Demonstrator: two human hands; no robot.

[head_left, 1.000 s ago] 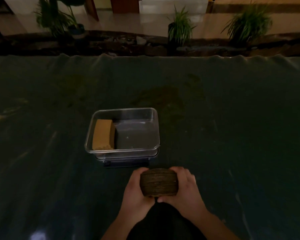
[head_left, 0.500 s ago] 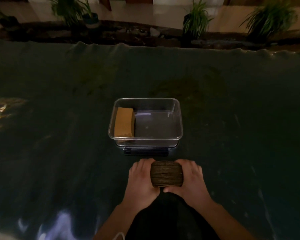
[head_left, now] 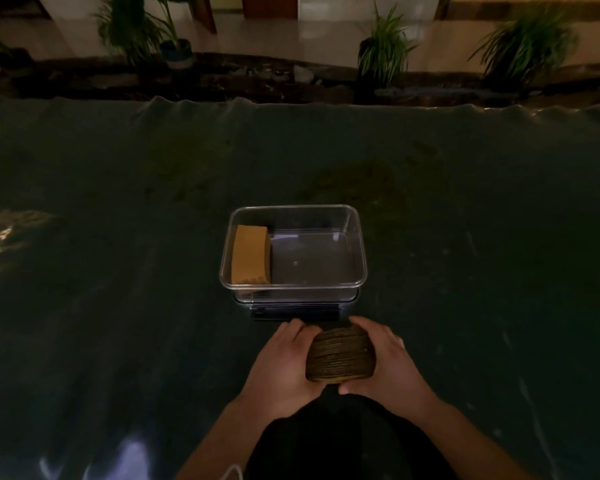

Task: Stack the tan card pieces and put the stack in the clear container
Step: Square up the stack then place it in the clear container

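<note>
A thick stack of tan card pieces [head_left: 340, 355] stands on the dark table just in front of me, its layered edges facing the camera. My left hand [head_left: 284, 365] presses its left side and my right hand [head_left: 388, 362] presses its right side, both gripping it. Just beyond the hands sits the clear container [head_left: 361, 258], rectangular and open at the top. Inside it, against the left wall, lies another tan card stack [head_left: 250, 254]. The rest of the container's floor is bare.
A dark flat base [head_left: 295, 311] shows under the container's near side. The table is covered by a dark green cloth [head_left: 118, 271]. Potted plants [head_left: 381, 50] stand beyond the table's far edge.
The view shifted, so the container and hands sit more to the right in the picture. The hands stay pressed on the stack, whose top now tilts slightly away.
</note>
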